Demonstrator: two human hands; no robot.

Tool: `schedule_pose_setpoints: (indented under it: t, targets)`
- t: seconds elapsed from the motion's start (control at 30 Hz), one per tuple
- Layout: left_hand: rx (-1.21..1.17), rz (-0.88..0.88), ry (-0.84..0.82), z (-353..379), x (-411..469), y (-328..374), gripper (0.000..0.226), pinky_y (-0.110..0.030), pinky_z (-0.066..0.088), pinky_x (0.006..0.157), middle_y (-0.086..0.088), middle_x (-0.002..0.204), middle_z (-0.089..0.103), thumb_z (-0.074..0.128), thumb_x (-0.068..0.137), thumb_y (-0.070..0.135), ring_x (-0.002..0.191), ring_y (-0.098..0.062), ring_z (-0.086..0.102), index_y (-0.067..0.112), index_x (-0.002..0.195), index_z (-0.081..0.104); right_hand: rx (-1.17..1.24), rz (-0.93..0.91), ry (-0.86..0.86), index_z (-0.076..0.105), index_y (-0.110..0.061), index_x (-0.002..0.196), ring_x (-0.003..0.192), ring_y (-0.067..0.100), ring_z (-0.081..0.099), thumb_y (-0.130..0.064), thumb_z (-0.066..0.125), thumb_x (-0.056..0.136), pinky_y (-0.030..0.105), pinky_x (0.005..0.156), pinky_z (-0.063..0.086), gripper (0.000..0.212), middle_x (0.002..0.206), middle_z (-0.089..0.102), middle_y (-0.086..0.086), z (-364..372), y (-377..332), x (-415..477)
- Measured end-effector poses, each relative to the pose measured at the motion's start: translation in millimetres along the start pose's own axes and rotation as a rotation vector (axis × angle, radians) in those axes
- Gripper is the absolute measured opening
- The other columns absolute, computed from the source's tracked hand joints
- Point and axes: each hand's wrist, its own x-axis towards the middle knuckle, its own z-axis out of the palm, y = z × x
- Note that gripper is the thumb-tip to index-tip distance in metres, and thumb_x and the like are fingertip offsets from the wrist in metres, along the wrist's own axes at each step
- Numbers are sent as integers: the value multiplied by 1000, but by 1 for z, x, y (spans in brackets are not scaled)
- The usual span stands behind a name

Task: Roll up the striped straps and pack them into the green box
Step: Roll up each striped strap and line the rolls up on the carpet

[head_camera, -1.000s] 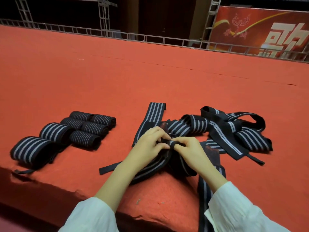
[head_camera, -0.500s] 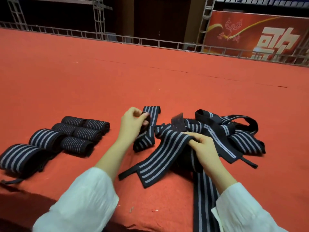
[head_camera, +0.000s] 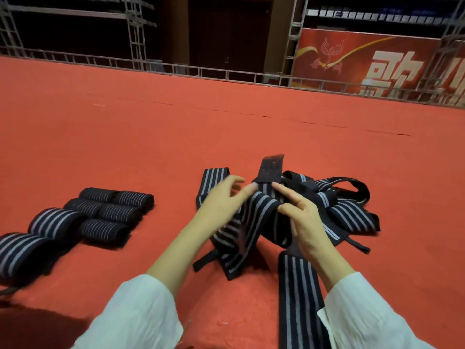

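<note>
On the red surface (head_camera: pixel 176 134), the right hand (head_camera: pixel 304 220) pinches a strap (head_camera: pixel 261 210) between thumb and forefinger. The blurred left hand (head_camera: pixel 221 197), fingers spread, touches that strap without gripping it. Rolled straps (head_camera: pixel 110 212) lie well to the left, and a loose pile (head_camera: pixel 347 212) lies just behind the hands.

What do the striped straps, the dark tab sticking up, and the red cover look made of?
Striped straps: probably woven elastic webbing; matte, grey stripes on black, drapes and rolls softly.
Dark tab: likely hook-and-loop patch; rough, speckled surface, no stripes.
Red cover: felt or thin carpet, hard to tell; matte, with seams and wrinkles.
</note>
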Motion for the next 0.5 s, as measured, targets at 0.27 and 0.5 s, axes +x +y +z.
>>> schedule_pose_setpoints:
  t: [0.27,0.5]
  targets:
    - [-10,-76,-109,12,-27,-20,13,-13,39,48,7,68,54,70,86,23,50,0,47,21,90,59,160,-71,123,63,-27,115,135,10,42,-12,48,68,33,116,30,51,141,53,3,0,-32,6]
    - [413,-4,-231,18,-35,-63,47,-25,43,91,7,130,45,65,88,14,96,-9,53,25,132,52,139,-156,162,53,-13,135,132,11,46,5,50,88,38,116,32,50,140,53,1,-12,-48,10]
